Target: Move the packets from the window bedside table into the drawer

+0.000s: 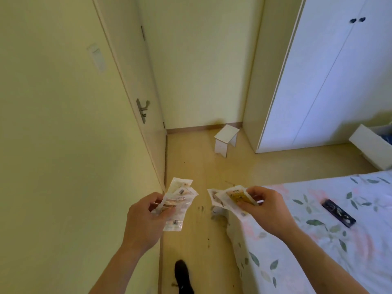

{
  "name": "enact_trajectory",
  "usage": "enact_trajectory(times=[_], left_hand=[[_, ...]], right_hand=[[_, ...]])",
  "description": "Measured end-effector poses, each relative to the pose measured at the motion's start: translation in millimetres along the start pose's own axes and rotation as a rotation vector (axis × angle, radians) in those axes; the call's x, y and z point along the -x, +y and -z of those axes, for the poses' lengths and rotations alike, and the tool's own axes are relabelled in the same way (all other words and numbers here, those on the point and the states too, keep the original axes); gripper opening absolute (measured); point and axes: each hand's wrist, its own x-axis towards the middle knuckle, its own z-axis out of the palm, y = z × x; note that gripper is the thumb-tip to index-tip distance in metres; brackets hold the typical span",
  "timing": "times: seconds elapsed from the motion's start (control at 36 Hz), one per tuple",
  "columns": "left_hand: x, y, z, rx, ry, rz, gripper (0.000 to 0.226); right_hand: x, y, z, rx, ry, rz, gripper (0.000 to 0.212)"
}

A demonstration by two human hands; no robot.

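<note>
Left hand (146,217) & right hand (265,206) both gripping, fwd.

glossy clear plastic packets (177,205); matt wood floor (197,166); soft printed cloth bedcover (318,219).

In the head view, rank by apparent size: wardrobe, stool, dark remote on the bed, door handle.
1. Wardrobe, by far the largest.
2. Stool.
3. Remote.
4. Door handle.
Remote and handle look close; the remote's nearness may inflate it.
</note>
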Motion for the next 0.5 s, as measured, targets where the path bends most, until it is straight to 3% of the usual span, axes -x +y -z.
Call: enact_trajectory(times=[0.22, 0.5], left_hand=[[-164.9, 5.3, -17.5, 0.01, -0.089, -0.041, 0.014], [-362.2, 52.9, -74.4, -0.059, -0.313, -0.199, 0.016]], right_hand=[[-131.3, -5.3, -7.0, 0.041, 0.057, -0.098, 0.006], [-258.1, 12.7, 27.3, 0.021, 0.295, -0.256, 0.009]])
